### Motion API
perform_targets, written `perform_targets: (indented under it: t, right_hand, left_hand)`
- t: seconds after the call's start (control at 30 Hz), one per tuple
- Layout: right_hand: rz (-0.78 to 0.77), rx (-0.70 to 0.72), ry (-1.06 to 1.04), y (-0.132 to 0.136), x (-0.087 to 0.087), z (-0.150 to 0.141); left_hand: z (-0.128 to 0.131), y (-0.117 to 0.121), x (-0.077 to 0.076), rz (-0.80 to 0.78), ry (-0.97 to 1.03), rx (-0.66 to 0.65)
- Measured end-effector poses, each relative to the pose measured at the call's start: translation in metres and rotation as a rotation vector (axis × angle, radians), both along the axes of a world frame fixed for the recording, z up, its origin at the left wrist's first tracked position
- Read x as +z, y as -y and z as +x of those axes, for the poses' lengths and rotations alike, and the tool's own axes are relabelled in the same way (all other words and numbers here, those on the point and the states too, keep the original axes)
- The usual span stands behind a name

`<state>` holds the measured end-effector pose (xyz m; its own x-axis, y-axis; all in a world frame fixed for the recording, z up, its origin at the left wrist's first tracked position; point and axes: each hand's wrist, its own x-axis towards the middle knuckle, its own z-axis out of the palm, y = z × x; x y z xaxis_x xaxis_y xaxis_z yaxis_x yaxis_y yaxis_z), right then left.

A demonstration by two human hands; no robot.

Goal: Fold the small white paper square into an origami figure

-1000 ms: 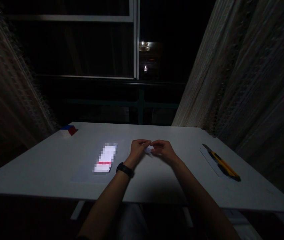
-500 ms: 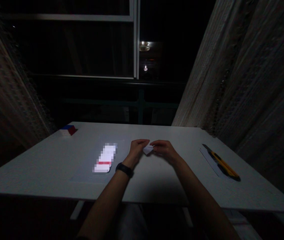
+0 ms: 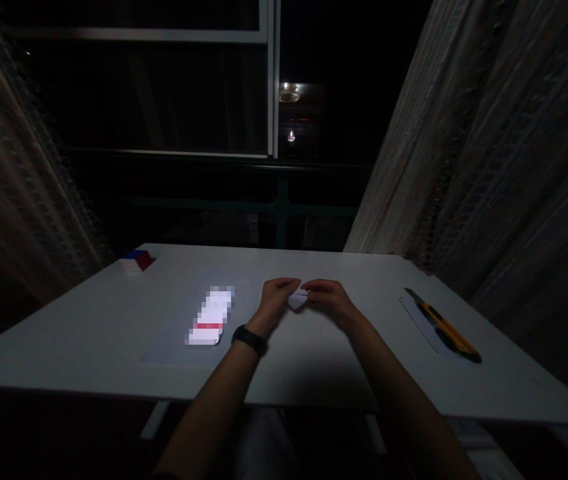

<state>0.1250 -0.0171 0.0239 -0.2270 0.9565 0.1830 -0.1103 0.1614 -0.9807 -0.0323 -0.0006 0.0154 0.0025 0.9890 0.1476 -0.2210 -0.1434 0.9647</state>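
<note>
A small piece of folded white paper (image 3: 298, 300) is held between my two hands above the middle of the table. My left hand (image 3: 275, 298), with a dark watch on its wrist, is closed with thumb and fingers on the paper's left side. On the other side, my right hand (image 3: 330, 297) pinches the paper's right edge. The paper's lower part shows as a pale point between the hands; its upper part is partly covered by my fingers. Dim light hides the finer folds.
On the white table (image 3: 89, 333), a lit phone (image 3: 213, 317) rests on a pale sheet (image 3: 164, 353) to the left. A blue, red and white cube (image 3: 136, 261) sits at the far left. Rightward, a yellow and black box cutter (image 3: 447, 330) lies by white paper (image 3: 421, 325). Curtains flank the window.
The folded paper has turned so that more of its white face shows between my hands. My fingers have shifted slightly around it; the other things on the table stay in place.
</note>
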Motion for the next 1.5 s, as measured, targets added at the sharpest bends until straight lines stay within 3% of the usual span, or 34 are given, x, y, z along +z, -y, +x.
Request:
perform_targets:
  t: [0.3,0.57,0.7,0.93,1.17,1.33,1.5]
  right_hand:
    - [0.062,-0.042,0.046,-0.004,-0.0024,-0.0021]
    - [0.079,-0.087,0.059,-0.0083,-0.0093,-0.0013]
    - [0.139,-0.005,0.101,-0.0057,-0.0067,-0.0005]
    - [0.175,0.089,0.163,0.0003,0.0001,0.0022]
    - [0.17,-0.02,0.207,-0.0048,-0.0035,0.0029]
    - [0.109,-0.167,0.23,-0.0065,-0.0047,-0.0008]
    - [0.069,-0.163,0.173,-0.0067,-0.0066,-0.0046]
  left_hand:
    - [0.0007,0.0019,0.0033,0.052,-0.153,-0.02]
    - [0.0013,0.0005,-0.0029,-0.02,-0.08,-0.143]
    - [0.0006,0.0032,-0.0024,-0.033,-0.098,-0.235]
    - [0.0003,0.0063,0.0022,-0.019,-0.146,-0.193]
    - [-0.0014,0.0044,-0.0004,0.005,-0.165,-0.24]
    - [-0.0002,0.0048,0.0011,0.015,-0.149,-0.181]
    - [0.0008,0.0044,0.0017,0.029,-0.163,-0.141]
